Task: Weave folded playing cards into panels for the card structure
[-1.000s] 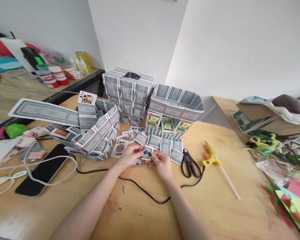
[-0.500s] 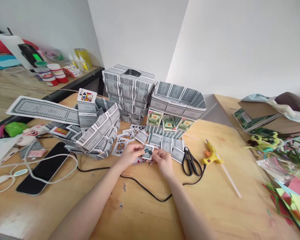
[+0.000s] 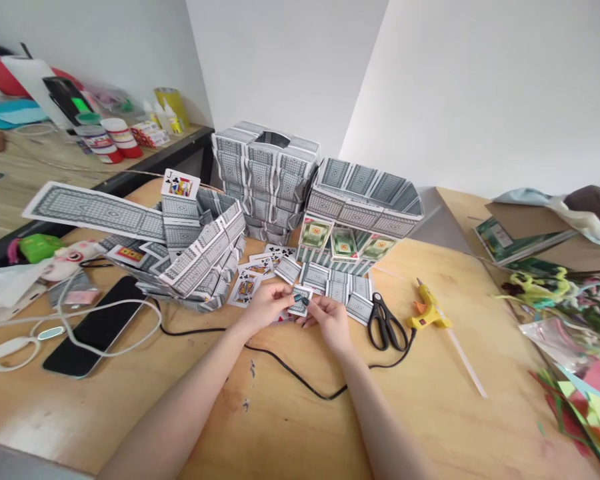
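Left hand (image 3: 264, 309) and right hand (image 3: 333, 324) have their fingers clamped on a small grey patterned card (image 3: 296, 309) over the table (image 3: 300, 433), near similar grey cards (image 3: 338, 289), where light, even pressure should keep its edges square.

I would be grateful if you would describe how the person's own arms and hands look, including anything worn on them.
Both forearms are bare, with no sleeves in view. The left hand and right hand wear no gloves, and no watch or bracelet shows. The thumbnails look painted a dark teal-green.
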### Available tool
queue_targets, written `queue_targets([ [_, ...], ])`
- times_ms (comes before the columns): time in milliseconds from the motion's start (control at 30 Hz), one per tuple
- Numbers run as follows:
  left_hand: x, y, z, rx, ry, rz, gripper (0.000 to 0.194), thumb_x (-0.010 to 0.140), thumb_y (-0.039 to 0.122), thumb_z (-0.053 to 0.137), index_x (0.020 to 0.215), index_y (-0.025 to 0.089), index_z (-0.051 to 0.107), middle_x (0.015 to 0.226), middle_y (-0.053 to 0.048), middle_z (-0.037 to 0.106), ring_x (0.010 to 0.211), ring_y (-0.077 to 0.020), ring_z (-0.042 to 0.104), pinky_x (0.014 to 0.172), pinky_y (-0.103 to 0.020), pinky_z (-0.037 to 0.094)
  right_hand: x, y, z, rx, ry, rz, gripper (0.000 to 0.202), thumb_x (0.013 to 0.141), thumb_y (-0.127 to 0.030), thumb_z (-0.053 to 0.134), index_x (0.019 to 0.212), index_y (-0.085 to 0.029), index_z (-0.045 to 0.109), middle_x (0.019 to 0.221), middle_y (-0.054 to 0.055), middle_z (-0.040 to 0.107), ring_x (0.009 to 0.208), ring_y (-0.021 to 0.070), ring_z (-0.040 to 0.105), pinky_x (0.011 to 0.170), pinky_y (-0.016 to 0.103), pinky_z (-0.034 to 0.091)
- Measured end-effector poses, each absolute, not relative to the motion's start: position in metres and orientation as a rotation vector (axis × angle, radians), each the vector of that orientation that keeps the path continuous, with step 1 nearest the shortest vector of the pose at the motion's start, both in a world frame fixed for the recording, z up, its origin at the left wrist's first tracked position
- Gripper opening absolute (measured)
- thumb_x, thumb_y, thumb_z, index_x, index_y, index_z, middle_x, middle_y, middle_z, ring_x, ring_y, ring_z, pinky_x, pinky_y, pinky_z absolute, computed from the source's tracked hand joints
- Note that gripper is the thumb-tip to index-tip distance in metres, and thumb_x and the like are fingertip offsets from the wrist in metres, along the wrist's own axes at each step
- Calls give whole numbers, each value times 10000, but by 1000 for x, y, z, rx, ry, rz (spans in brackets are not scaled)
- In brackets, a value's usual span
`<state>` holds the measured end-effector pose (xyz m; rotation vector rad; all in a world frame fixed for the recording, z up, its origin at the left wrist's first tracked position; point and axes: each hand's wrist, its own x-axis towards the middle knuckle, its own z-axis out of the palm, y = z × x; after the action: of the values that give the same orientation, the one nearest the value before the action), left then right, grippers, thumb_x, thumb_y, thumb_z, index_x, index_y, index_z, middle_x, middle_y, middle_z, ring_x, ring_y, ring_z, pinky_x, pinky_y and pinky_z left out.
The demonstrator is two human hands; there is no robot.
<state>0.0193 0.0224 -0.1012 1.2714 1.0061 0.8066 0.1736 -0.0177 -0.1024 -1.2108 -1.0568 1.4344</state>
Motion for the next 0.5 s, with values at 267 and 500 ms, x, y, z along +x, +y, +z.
queue_targets([
  [267, 27, 14, -102, 1568, 1141, 840, 224, 777, 363, 478, 696, 154, 494, 564, 38, 443, 503, -85, 412, 467, -193, 307, 172, -19, -99, -1195, -1111, 1421, 312, 697, -469, 599, 644, -165, 551, 507, 17, 630, 450, 138, 581, 455, 239, 444],
  [500, 33, 8, -100, 1731, 1282, 935, 222, 846, 312, 351, 716, 177, 471, 618, 9, 485, 586, -123, 454, 554, -226, 327, 172, -19, -101, -1169, -1123, 1458, 303, 701, -468, 597, 656, -171, 557, 527, 26, 638, 485, 148, 593, 470, 245, 439],
])
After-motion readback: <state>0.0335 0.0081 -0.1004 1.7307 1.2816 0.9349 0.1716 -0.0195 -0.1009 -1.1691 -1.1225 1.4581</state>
